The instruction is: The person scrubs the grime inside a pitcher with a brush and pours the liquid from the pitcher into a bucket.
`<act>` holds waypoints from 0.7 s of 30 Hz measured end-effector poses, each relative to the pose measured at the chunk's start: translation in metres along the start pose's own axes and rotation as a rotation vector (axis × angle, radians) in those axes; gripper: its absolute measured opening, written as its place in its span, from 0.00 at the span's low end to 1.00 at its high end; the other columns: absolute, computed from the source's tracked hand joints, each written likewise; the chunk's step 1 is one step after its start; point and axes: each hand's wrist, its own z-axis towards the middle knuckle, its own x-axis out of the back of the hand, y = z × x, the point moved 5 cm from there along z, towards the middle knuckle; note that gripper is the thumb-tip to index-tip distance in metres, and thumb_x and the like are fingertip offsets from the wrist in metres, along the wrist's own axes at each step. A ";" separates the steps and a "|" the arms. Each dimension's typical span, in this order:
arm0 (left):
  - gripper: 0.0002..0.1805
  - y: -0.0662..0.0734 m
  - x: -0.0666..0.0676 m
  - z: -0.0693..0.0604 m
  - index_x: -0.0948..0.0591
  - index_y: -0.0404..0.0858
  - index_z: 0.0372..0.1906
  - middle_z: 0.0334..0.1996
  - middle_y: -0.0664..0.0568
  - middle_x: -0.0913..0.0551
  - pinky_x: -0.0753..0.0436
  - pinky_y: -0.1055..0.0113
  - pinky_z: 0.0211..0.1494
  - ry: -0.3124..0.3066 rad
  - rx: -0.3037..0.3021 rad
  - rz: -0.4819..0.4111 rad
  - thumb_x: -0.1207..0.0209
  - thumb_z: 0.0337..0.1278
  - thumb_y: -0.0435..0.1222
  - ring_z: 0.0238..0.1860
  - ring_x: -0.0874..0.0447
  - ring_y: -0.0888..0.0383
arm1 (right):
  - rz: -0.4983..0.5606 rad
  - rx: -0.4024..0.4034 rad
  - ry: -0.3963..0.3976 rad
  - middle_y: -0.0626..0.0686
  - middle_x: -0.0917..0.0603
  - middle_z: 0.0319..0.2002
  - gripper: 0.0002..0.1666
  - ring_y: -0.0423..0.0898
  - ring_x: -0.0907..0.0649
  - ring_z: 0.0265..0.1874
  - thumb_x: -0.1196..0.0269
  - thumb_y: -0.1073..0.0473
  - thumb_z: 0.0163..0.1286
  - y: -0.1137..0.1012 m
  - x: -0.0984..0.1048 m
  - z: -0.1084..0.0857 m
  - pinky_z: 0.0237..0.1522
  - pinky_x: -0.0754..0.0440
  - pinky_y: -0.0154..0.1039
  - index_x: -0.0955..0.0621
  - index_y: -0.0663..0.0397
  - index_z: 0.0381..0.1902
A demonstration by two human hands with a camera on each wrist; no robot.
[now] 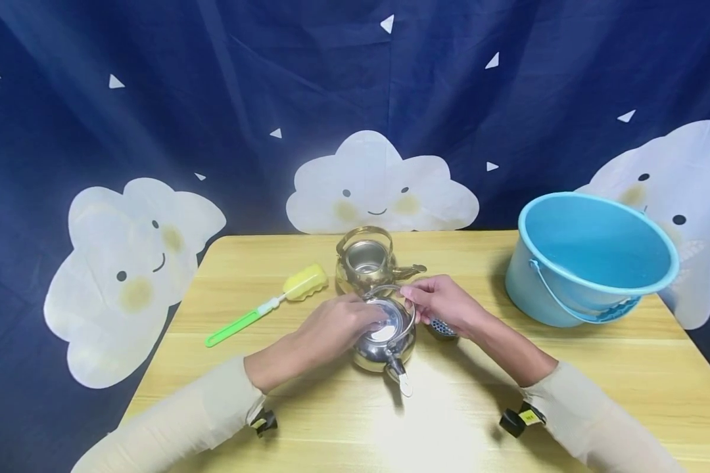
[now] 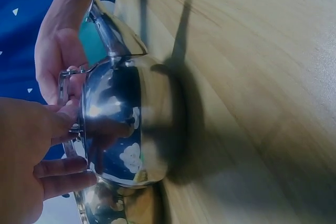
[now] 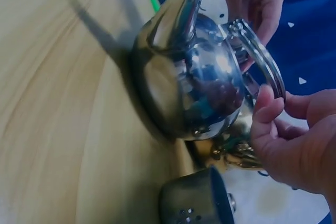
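Observation:
A shiny silver teapot sits on the table, its spout toward the near side. My left hand is over its lid, and in the left wrist view the thumb and a finger pinch at the lid's knob while other fingers reach over the rim. My right hand pinches the teapot's arched handle between thumb and fingers. Just behind stands a gold teapot with its top uncovered. Partly under my right hand lies a perforated metal strainer.
On the left lies a sponge brush with a yellow head and green handle. A large blue bucket stands at the right, its handle hanging down in front. The wooden table ends against a dark blue curtain.

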 end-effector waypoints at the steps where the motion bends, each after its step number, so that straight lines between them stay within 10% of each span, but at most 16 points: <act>1: 0.09 0.000 0.000 0.000 0.11 0.47 0.48 0.44 0.59 0.07 0.15 0.72 0.48 0.007 0.001 -0.001 0.37 0.69 0.36 0.40 0.11 0.66 | 0.000 -0.008 0.008 0.49 0.16 0.30 0.23 0.40 0.21 0.25 0.41 0.56 0.79 -0.001 0.000 -0.001 0.28 0.20 0.32 0.20 0.75 0.56; 12: 0.09 0.000 -0.002 -0.001 0.11 0.44 0.48 0.42 0.57 0.07 0.19 0.76 0.42 0.058 -0.003 0.006 0.35 0.66 0.34 0.36 0.14 0.67 | 0.070 -0.033 -0.005 0.59 0.13 0.39 0.30 0.44 0.12 0.33 0.36 0.63 0.74 0.002 -0.002 -0.020 0.44 0.09 0.39 0.28 0.81 0.65; 21: 0.09 0.003 -0.005 0.002 0.11 0.41 0.48 0.42 0.54 0.07 0.18 0.75 0.44 0.079 0.007 -0.012 0.34 0.66 0.35 0.38 0.13 0.65 | -0.048 0.063 0.137 0.70 0.14 0.47 0.25 0.41 0.13 0.28 0.39 0.63 0.76 -0.006 0.000 -0.012 0.41 0.10 0.38 0.24 0.75 0.65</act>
